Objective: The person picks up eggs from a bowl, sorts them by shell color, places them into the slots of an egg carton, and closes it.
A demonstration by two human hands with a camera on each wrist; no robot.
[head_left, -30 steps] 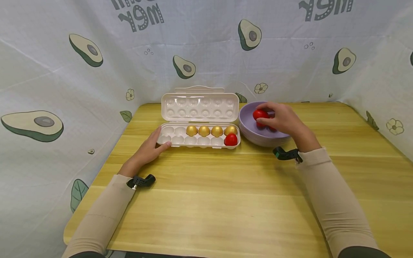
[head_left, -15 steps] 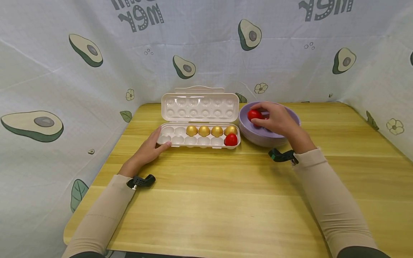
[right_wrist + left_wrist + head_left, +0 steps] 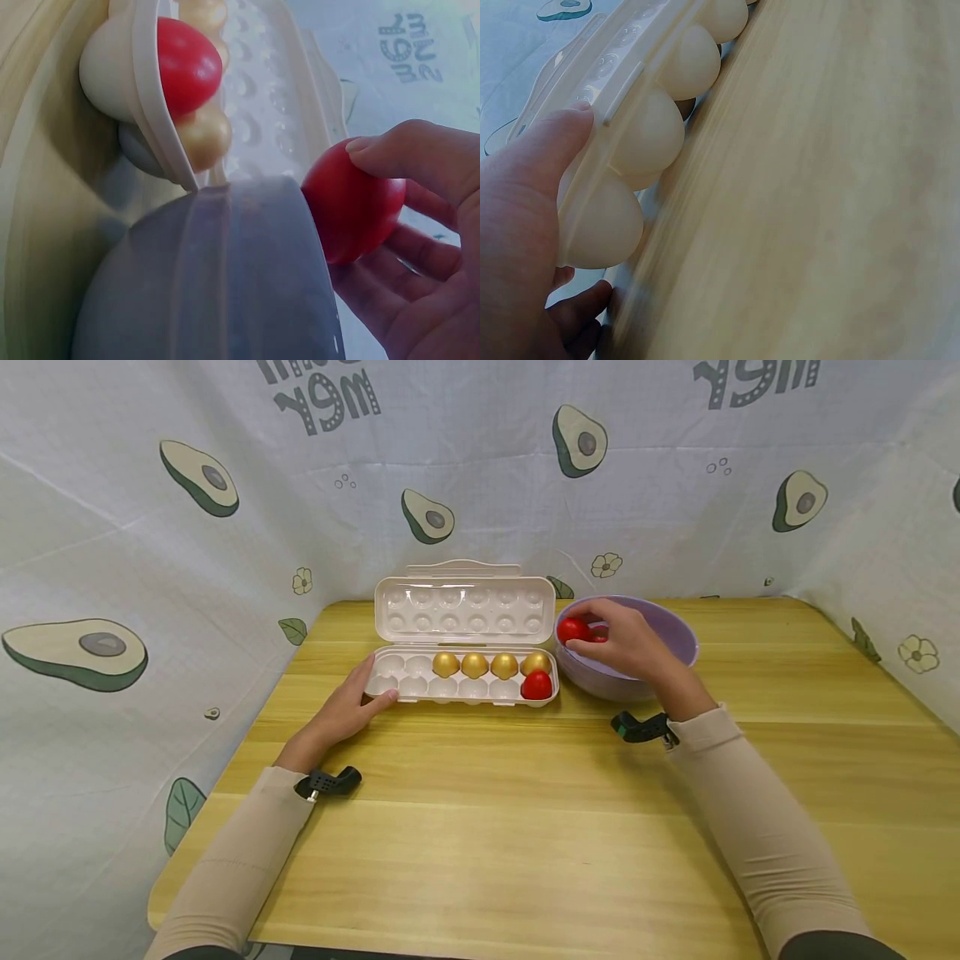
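A pale plastic egg carton (image 3: 459, 687) lies with its lid (image 3: 465, 610) raised behind it. Several gold eggs (image 3: 475, 665) fill part of its back row, and one red egg (image 3: 536, 685) sits in the front right cup. My left hand (image 3: 341, 706) holds the carton's left end, thumb over the front rim in the left wrist view. Over the left rim of a purple bowl (image 3: 675, 639), my right hand (image 3: 626, 635) pinches another red egg (image 3: 352, 202) between thumb and fingers. More red shows behind those fingers in the head view; what it belongs to is partly hidden.
The wooden table (image 3: 480, 827) reaches back to a white cloth (image 3: 480, 460) printed with avocados. The bowl stands close against the carton's right end. Both wrists carry a small black camera mount (image 3: 641, 727).
My right hand has moved left across the bowl, carrying the red egg from above its middle to its left rim. The left hand and the carton have stayed put.
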